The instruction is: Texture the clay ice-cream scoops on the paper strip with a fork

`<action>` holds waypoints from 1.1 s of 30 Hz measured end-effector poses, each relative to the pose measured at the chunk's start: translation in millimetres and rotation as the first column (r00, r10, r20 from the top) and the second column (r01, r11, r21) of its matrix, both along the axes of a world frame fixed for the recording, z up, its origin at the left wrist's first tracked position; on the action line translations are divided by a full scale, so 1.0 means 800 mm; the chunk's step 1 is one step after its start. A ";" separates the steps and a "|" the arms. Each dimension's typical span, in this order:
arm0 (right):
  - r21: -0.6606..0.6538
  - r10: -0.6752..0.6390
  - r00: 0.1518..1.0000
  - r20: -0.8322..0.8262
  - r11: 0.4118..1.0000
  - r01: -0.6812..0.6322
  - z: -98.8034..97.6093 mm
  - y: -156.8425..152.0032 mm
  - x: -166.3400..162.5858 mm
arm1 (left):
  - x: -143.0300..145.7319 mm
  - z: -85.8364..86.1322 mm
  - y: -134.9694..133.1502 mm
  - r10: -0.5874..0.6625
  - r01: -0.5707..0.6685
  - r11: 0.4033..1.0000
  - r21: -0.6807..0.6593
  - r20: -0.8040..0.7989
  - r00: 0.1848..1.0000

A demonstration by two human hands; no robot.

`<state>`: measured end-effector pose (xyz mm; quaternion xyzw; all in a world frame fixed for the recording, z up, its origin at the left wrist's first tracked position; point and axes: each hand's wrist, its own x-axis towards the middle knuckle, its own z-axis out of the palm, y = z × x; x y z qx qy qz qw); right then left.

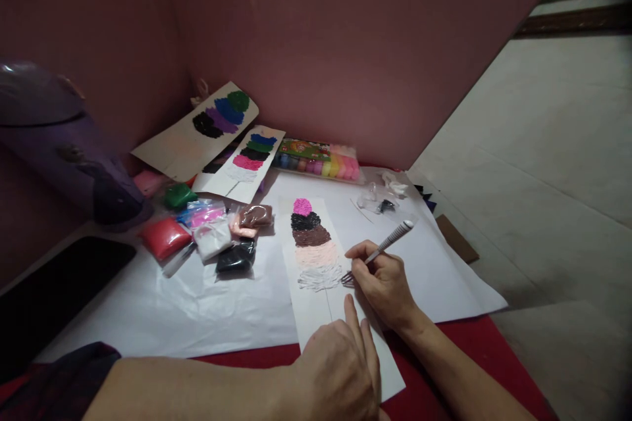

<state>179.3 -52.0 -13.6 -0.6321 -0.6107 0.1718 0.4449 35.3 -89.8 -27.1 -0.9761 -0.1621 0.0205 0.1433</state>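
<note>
My right hand (382, 279) is closed around a small fork (380, 251) with a white handle. Its tines touch the white clay band at the bottom of a layered clay picture (312, 243) on a long white paper strip (320, 316). The picture stacks pink, black, brown, pale pink and white bands. My left hand (340, 365) rests on the near end of the strip with fingers loosely together, pressing it down and holding nothing.
Small bags of clay (212, 233) in red, green, pink, white, brown and black lie to the left. Two more clay-covered strips (217, 122) lean on the pink wall. A box of coloured clay (316, 159), a purple object (64, 145) and a dark phone (54, 296) are nearby.
</note>
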 end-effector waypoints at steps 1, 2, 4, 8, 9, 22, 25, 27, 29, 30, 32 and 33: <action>-0.013 0.016 1.000 -0.009 1.000 -0.016 0.000 0.000 -0.001 | -0.001 0.001 0.000 -0.006 0.006 1.000 0.000 0.009 1.000; -0.024 0.032 0.999 -0.020 0.999 -0.032 0.000 -0.001 -0.001 | -0.002 0.003 0.001 -0.014 0.014 1.000 0.000 0.016 1.000; -0.033 0.055 0.997 -0.045 0.998 -0.056 -0.001 -0.001 -0.002 | -0.004 0.003 0.001 -0.034 0.034 0.999 -0.001 0.033 0.999; 0.008 0.015 0.997 -0.070 1.000 -0.015 -0.002 -0.001 0.001 | -0.003 0.000 -0.001 -0.026 0.026 1.000 0.010 0.047 0.999; 0.014 -0.002 0.998 -0.060 1.000 0.003 -0.002 0.000 0.002 | -0.002 -0.001 -0.001 -0.011 0.011 1.000 0.012 0.039 0.999; 0.015 0.041 0.998 -0.040 0.999 -0.041 0.001 -0.002 -0.002 | -0.003 0.024 0.007 -0.041 0.041 0.999 -0.003 -0.019 0.999; 0.020 -0.005 0.999 -0.034 1.000 0.006 0.000 0.000 0.000 | -0.003 0.025 0.006 -0.071 0.070 0.997 -0.006 -0.028 0.997; -0.004 0.014 0.999 -0.033 1.000 -0.014 -0.001 0.000 -0.001 | -0.004 0.026 0.006 -0.091 0.090 0.996 -0.007 -0.026 0.996; -0.023 0.042 0.998 -0.041 0.999 -0.043 -0.001 0.000 -0.002 | -0.004 0.025 0.007 -0.077 0.077 0.997 -0.005 -0.032 0.996; -0.028 0.055 0.998 -0.042 0.998 -0.057 -0.001 -0.001 -0.003 | -0.004 0.023 0.007 -0.067 0.067 0.998 -0.001 -0.030 0.997; -0.027 0.073 0.996 -0.042 0.997 -0.075 -0.001 -0.002 -0.004 | -0.003 0.022 0.007 -0.065 0.065 0.998 -0.008 -0.043 0.997; -0.022 0.074 0.996 -0.046 0.997 -0.075 0.000 -0.002 -0.004 | -0.003 0.022 0.008 -0.071 0.070 0.997 -0.008 -0.045 0.996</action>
